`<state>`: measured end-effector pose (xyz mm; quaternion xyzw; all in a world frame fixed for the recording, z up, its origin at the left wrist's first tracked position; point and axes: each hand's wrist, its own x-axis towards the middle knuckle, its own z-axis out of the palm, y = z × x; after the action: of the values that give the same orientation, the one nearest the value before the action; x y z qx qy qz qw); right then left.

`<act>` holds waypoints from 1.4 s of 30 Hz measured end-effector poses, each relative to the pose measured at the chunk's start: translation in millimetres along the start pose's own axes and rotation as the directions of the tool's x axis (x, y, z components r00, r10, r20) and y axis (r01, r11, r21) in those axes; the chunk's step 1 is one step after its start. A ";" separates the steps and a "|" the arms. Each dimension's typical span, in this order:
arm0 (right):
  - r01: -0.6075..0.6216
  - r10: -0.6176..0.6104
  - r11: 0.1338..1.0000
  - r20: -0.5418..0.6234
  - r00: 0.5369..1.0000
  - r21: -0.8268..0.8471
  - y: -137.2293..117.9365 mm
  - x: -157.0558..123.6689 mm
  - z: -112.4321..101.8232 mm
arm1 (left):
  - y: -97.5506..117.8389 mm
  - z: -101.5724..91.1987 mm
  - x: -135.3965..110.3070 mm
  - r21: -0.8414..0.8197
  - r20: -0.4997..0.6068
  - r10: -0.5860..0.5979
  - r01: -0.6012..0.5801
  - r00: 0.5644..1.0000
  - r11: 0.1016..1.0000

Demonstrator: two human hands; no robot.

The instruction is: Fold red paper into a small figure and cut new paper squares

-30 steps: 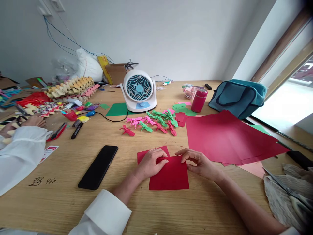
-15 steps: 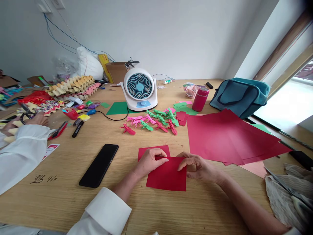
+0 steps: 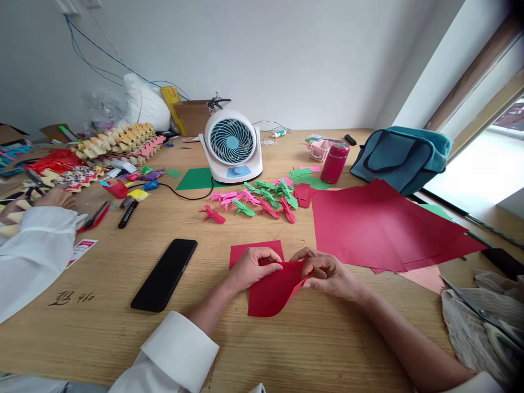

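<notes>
A small red paper square point(image 3: 270, 292) lies on the wooden table point(image 3: 286, 349) in front of me, its right corner lifted and curled over. My left hand point(image 3: 251, 267) presses its upper left part, fingers closed on the edge. My right hand point(image 3: 329, 273) pinches the raised right corner. Under it lies another red square point(image 3: 245, 251), partly covered.
A black phone point(image 3: 164, 274) lies to the left. Large red sheets point(image 3: 385, 226) spread at right, with scissors on cloth point(image 3: 478, 316) beyond. Folded paper figures point(image 3: 254, 202), a small fan point(image 3: 232, 144), a red bottle point(image 3: 334, 162) and a teal bag point(image 3: 403, 158) stand behind. Another person's sleeve point(image 3: 33, 256) is at left.
My right hand has lifted the right corner of the red square and curled it over toward the left; the sheet lay flat before. My left hand stays in place.
</notes>
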<state>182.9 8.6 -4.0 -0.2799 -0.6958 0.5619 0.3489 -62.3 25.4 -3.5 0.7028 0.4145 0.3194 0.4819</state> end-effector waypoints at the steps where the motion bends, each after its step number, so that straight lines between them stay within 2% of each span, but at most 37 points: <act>1: -0.006 0.006 1.000 -0.008 1.000 0.026 0.4 0.4 1.1 | -0.1 0.7 -0.3 -0.005 0.003 0.005 -0.005 1.000 1.000; 5: -0.047 0.054 0.991 -0.057 0.997 0.128 3.1 1.8 5.4 | -0.2 3.7 -1.1 -0.065 -0.009 0.036 -0.037 0.999 0.997; 8: -0.067 0.082 0.988 -0.102 0.991 0.140 3.6 3.1 7.3 | 1.5 4.3 -0.9 -0.040 -0.035 0.113 -0.114 0.993 0.993; 14: -0.089 0.093 0.996 -0.190 0.977 0.029 2.1 4.8 7.9 | 7.7 1.6 -1.6 0.135 0.042 0.219 -0.223 0.975 0.965; 19: -0.102 0.101 0.995 -0.240 0.966 0.007 2.2 4.3 9.3 | 9.8 0.2 -2.4 0.200 0.060 0.205 -0.213 0.977 0.956; 23: -0.097 0.076 0.992 -0.240 0.968 -0.079 2.1 3.5 10.9 | 15.8 -2.3 -3.7 0.193 0.076 0.194 -0.206 0.978 0.959; 27: -0.110 0.062 0.975 -0.238 0.969 -0.192 -1.2 2.6 14.3 | 20.5 -1.2 -6.3 0.165 0.064 0.231 -0.239 0.971 0.957; 32: -0.127 0.060 0.956 -0.249 0.967 -0.265 -7.5 2.4 18.8 | 18.7 7.8 -7.2 0.252 0.000 0.283 -0.274 0.959 0.928; 35: -0.125 0.059 0.961 -0.261 0.964 -0.248 -7.1 2.3 18.7 | 18.3 10.0 -6.6 0.256 -0.019 0.290 -0.276 0.957 0.926; 42: -0.102 0.085 0.993 -0.255 0.963 -0.053 -4.0 4.1 11.3 | 18.2 5.6 -5.8 0.266 -0.056 0.294 -0.269 0.954 0.926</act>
<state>171.5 4.3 -0.8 -0.3928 -0.6498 0.5146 0.3984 -55.2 14.4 11.5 0.7952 0.3695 0.3622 0.3162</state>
